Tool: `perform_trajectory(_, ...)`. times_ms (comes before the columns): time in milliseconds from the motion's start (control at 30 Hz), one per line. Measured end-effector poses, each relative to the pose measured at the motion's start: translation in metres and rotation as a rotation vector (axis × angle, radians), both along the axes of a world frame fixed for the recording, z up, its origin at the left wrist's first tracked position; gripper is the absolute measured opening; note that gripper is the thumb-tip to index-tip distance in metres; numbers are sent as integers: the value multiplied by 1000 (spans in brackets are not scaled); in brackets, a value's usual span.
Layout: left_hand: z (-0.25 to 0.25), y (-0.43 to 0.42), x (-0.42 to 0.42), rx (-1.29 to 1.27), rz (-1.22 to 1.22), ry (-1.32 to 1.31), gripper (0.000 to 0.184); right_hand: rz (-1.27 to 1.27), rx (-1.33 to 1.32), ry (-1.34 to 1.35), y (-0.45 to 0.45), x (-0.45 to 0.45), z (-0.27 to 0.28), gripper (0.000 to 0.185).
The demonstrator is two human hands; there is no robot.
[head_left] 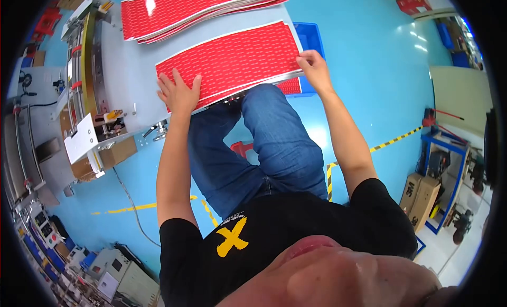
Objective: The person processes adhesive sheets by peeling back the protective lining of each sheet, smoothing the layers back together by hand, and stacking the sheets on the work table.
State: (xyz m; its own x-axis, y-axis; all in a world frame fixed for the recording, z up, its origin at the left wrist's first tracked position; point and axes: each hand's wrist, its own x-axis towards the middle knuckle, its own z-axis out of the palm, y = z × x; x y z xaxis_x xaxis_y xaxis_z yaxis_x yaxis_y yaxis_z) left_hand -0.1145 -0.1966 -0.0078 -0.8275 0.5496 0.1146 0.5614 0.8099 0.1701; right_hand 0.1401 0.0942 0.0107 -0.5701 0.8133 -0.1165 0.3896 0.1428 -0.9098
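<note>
Obs. via head cam, remote; all pos. rel. to the table (127, 58). The near red sheet (237, 56) lies along the table's near edge. L hand (182, 97) rests over its left end, fingers spread flat, nothing gripped. R hand (316, 69) is at the table's right edge, thumb & fingertips bent at the sheet's right end — can't tell from here if they pinch it or only touch.

Step in hand, my judgement: steadying the sheet by both ends. To do it well I'd want the L palm light but broad, so the surface doesn't crease; R fingertips on the rim only, w/ any pull level w/ the table top & no upward bend. Both ends should be worked evenly, else the sheet probably skews.

Qty: hands, 2. Near sheet, 1 on top — a pale edge shows below it, layers unclear. Far red pile (203, 11), 1, on the far part of the table; several sheets, too tight to count. Blue bin (311, 35), 1, below the table's right edge; 1 red piece (290, 86) visible there. Brass-coloured rail (88, 69), 1, at the table's left.
</note>
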Motion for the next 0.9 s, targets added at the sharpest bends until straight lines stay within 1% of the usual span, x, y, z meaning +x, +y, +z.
perform_trajectory(67, 1, 26, 9, 158, -201, 67, 70, -28, -66, -42, 1, 27, -6, 22)
perform_trajectory(100, 22, 52, 24, 272, -336, -6, 48, -1, -138, -39, -2, 35, -10, 22)
perform_trajectory(167, 21, 95, 55, 422, -580, -212, 37, 60, -277, -27, -6, 41, -14, 22)
perform_trajectory(200, 27, 115, 76, 469, -603, -210, 31, 56, -298, -14, -6, 40, -15, 21)
perform_trajectory(233, 24, 133, 88, 480, -662, -277, 30, 53, -319, -1, -6, 39, -17, 20)
perform_trajectory(333, 39, 167, 124, 406, -640, -509, 26, 49, -338, 40, -7, 35, -12, 17)
perform_trajectory(433, 37, 180, 137, 373, -611, -560, 23, 59, -336, 66, -3, 33, -13, 17)
perform_trajectory(567, 34, 182, 140, 380, -590, -535, 20, 85, -370, 72, -7, 30, 2, 17)
perform_trajectory(667, 30, 182, 140, 398, -595, -523, 19, 91, -336, 18, -7, 28, 0, 17)
perform_trajectory(767, 30, 182, 141, 410, -581, -518, 19, 103, -328, 49, -8, 27, 0, 18)
perform_trajectory(900, 39, 183, 143, 393, -541, -533, 21, 130, -238, -14, -12, 23, 12, 17)
